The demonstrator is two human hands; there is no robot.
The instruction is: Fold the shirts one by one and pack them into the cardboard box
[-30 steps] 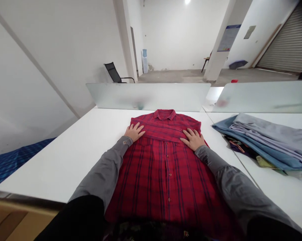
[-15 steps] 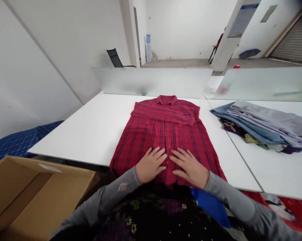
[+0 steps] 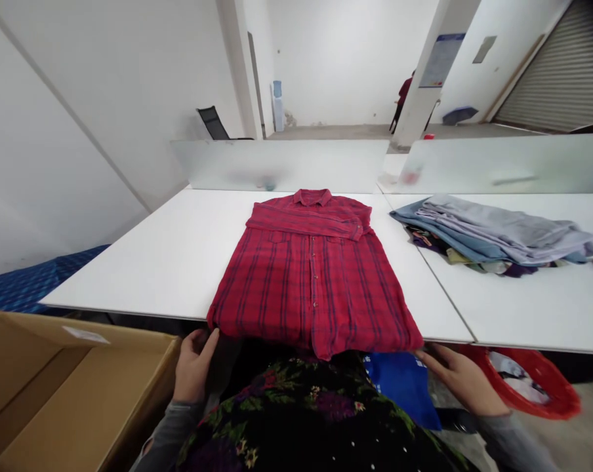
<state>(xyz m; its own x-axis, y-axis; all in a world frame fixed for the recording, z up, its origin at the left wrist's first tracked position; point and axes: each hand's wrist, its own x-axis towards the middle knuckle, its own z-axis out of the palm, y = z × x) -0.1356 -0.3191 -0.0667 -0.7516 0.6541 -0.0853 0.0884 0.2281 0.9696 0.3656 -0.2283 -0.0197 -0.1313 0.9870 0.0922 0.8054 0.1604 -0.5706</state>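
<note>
A red plaid button-up shirt (image 3: 286, 282) lies front side up on the white table, its collar at the far end. Its sleeves are folded across the chest, and the hem hangs slightly over the near edge. At the hem's left corner is my left hand (image 3: 193, 367), closed, thumb and fingers at the cloth. My right hand (image 3: 466, 380) is closed at the right hem corner, thumb and fingertips at the fabric; some of its fingers are hidden below the table edge.
A pile of folded clothes (image 3: 493, 229) lies right on the white table (image 3: 143, 262). An open cardboard box (image 3: 55, 406) stands at left, a red basin (image 3: 557, 393) below at right. Frosted dividers (image 3: 286, 164) line the far side. A person (image 3: 402, 98) is in the background.
Both hands have left the shirt's lower middle and moved outward and down to the two hem corners. The view has shifted a little to the right.
</note>
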